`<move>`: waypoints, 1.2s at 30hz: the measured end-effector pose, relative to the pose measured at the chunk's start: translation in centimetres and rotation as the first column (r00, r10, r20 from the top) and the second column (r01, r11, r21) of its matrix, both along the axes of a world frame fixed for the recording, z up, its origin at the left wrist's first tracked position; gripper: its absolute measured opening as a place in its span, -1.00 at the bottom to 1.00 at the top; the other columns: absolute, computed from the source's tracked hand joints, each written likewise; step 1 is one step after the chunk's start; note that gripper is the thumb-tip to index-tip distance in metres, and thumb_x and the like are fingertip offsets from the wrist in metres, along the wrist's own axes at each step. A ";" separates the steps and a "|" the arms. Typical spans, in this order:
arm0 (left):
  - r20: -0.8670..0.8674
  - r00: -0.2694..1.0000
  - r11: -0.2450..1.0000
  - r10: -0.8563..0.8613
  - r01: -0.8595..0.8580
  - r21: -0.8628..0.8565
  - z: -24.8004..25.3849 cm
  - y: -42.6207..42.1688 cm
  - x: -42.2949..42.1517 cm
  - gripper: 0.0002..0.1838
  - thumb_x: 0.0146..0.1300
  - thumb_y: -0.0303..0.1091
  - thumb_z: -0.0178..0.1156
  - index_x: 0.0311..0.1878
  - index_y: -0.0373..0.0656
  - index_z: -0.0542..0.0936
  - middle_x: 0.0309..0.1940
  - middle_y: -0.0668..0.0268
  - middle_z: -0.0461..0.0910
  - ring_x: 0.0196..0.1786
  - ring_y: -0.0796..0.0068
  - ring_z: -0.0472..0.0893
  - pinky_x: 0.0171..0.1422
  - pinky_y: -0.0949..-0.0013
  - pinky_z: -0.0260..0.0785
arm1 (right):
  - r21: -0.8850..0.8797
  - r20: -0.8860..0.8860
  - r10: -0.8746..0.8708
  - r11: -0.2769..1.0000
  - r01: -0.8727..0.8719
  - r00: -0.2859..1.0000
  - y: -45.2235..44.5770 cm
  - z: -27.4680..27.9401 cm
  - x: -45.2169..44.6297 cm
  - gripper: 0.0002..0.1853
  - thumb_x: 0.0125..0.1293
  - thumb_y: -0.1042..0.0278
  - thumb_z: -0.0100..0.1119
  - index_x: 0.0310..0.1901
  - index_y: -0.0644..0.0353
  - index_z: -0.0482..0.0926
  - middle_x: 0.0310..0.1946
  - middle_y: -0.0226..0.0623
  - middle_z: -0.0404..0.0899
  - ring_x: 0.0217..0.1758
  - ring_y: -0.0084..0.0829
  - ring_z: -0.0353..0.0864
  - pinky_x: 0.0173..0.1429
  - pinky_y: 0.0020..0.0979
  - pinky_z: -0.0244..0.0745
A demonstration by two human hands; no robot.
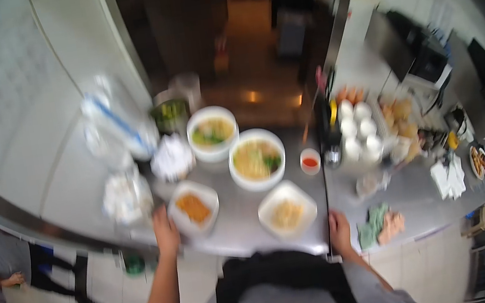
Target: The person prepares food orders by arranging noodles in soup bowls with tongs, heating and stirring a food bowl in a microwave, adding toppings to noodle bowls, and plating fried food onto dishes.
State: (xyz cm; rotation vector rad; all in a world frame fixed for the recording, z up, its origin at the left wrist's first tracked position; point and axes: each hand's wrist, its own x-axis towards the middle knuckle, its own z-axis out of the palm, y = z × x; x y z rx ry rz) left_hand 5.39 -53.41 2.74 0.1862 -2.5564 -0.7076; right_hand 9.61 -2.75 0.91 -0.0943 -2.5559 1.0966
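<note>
My left hand rests at the front edge of the steel counter, fingers stretched forward, close beside a white square dish of orange-brown fried food. Blur hides whether it touches the dish. My right hand lies at the counter edge with fingers curled, nothing seen in it. To its left is a second white square dish holding pale food. Behind the dishes stand two white bowls of noodle soup with greens, a nearer bowl and a farther bowl. A small cup of red sauce stands right of them.
Plastic bags and crumpled white paper are at the left, near a container of greens. Eggs stand at the right, with green and pink cloths in front. Another person's hand shows far left.
</note>
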 end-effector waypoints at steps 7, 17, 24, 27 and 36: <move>0.267 0.962 0.995 -0.060 0.035 0.096 1.0 -2.2 -2.0 -0.69 0.17 -0.36 0.20 -0.04 -0.30 0.62 -0.21 -0.09 0.63 -0.11 -0.09 0.61 0.07 0.08 0.43 | -0.243 0.335 0.023 0.968 0.063 0.942 -3.6 2.4 -3.0 -0.63 0.43 0.29 -0.03 0.18 0.25 0.44 -0.20 0.00 0.65 -0.17 -0.21 0.67 -0.04 -0.31 0.52; 0.359 0.927 0.985 -0.107 0.147 -0.086 0.3 -3.0 -2.0 -0.63 0.24 -0.09 0.18 -0.42 -0.24 0.67 -0.49 -0.03 0.61 -0.39 -0.09 0.61 -0.21 -0.01 0.45 | -0.173 0.200 -0.020 0.983 0.055 0.980 -6.1 0.7 -3.1 -0.63 0.40 0.28 -0.10 0.17 0.17 0.47 -0.15 0.11 0.62 -0.07 0.09 0.61 0.04 -0.13 0.49; 0.386 0.904 0.981 -0.186 0.153 0.115 0.4 0.2 0.6 -0.70 0.21 -0.13 0.20 -0.39 -0.19 0.70 -0.55 0.03 0.61 -0.46 0.04 0.63 -0.30 0.11 0.45 | -0.122 0.278 -0.021 0.991 0.057 0.960 -6.1 -0.8 -1.0 -0.60 0.37 0.25 -0.06 0.19 0.18 0.41 -0.15 0.15 0.60 -0.07 0.09 0.61 0.06 -0.10 0.48; 0.753 0.618 0.948 -0.225 0.317 0.024 1.0 1.5 0.1 -0.48 0.36 0.04 0.05 0.21 -0.14 0.51 0.22 -0.03 0.45 0.17 0.15 0.55 0.12 0.17 0.44 | -0.155 0.321 0.012 0.987 0.040 0.947 -6.1 -0.1 -0.2 -0.57 0.36 0.24 -0.03 0.21 0.19 0.37 -0.18 0.14 0.61 -0.11 0.08 0.62 0.03 -0.10 0.48; 0.185 0.972 0.990 -0.144 0.144 0.015 6.6 2.5 0.2 -0.75 0.27 -0.26 0.09 -0.41 -0.20 0.64 -0.46 0.03 0.63 -0.34 -0.05 0.62 -0.23 0.04 0.44 | -0.105 0.223 0.266 0.963 -0.248 0.938 -1.7 2.9 1.3 -0.57 0.34 0.26 0.11 0.21 0.19 0.42 -0.45 -0.21 0.59 -0.52 -0.31 0.54 -0.38 -0.37 0.46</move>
